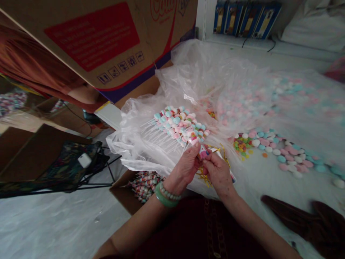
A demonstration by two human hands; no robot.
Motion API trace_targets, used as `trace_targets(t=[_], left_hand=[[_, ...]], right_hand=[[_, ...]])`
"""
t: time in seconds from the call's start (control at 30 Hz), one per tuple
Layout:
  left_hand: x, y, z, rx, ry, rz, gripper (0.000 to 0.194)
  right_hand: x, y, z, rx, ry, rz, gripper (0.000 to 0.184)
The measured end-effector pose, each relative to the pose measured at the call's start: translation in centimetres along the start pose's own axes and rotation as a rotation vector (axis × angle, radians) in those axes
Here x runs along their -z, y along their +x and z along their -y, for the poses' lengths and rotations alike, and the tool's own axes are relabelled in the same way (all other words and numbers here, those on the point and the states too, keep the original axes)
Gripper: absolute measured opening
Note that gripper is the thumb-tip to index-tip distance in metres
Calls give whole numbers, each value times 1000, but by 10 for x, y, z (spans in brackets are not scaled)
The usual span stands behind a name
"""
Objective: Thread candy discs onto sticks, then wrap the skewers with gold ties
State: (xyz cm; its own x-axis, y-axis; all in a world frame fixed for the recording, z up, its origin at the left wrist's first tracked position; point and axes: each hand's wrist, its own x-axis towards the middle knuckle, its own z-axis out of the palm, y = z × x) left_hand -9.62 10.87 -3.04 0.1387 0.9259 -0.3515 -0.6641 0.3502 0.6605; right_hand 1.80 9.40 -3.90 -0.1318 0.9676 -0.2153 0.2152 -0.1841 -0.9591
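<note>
My left hand (185, 167) and my right hand (219, 172) meet in front of me, both pinched on one small wrapped lollipop (202, 152) with a pink and white head. Gold twist ties (205, 177) lie under and between my hands. Just beyond my fingers lies a stack of finished lollipops (181, 125), pastel heads to the right, white sticks pointing left, resting on a crumpled clear plastic bag (205, 79). A green bangle and a bead bracelet (167, 195) circle my left wrist.
Loose pink, blue and white candy discs (283, 151) and small coloured sweets (242, 145) are spread on the white surface at right. An open box of wrapped lollipops (144, 185) sits below my left arm. A large cardboard carton (107, 43) looms at upper left, a dark cloth (304, 219) at lower right.
</note>
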Motion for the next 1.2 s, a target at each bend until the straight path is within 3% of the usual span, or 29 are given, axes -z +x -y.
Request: trace_targets(t=[0.2,0.3,0.37,0.47,0.57,0.67,0.73,0.83,0.93,1.07,1.2], left_hand=[[6,0,-9,-36,13,-149,33],[4,-3,-2,-106,120,-170,32],[3,-4,8,-144,170,-192,29],[4,-8,19,-127,186,-218,26],[11,-16,15,-14,163,-141,24],[19,-24,3,177,27,17,26],[22,-27,-1,251,-96,37,32],[20,-25,4,265,-182,-84,32],[13,-22,17,126,-148,-199,30],[6,-22,25,-108,-5,-250,27],[7,-20,25,-6,-64,-236,27]], right_hand=[[11,-8,-5,24,-79,2,19],[11,-8,-6,59,-136,-91,17],[7,-5,-4,117,-179,-160,27],[0,-2,-3,299,-310,-149,36],[-2,-4,-7,538,-454,-134,28],[-1,-12,-15,645,-530,-175,29],[-1,-17,-19,661,-519,-188,29],[-4,-22,-21,661,-486,-201,27],[-8,-23,-21,596,-479,-214,23],[-12,-23,-18,505,-481,-170,21],[-14,-24,-14,601,-727,-180,22]])
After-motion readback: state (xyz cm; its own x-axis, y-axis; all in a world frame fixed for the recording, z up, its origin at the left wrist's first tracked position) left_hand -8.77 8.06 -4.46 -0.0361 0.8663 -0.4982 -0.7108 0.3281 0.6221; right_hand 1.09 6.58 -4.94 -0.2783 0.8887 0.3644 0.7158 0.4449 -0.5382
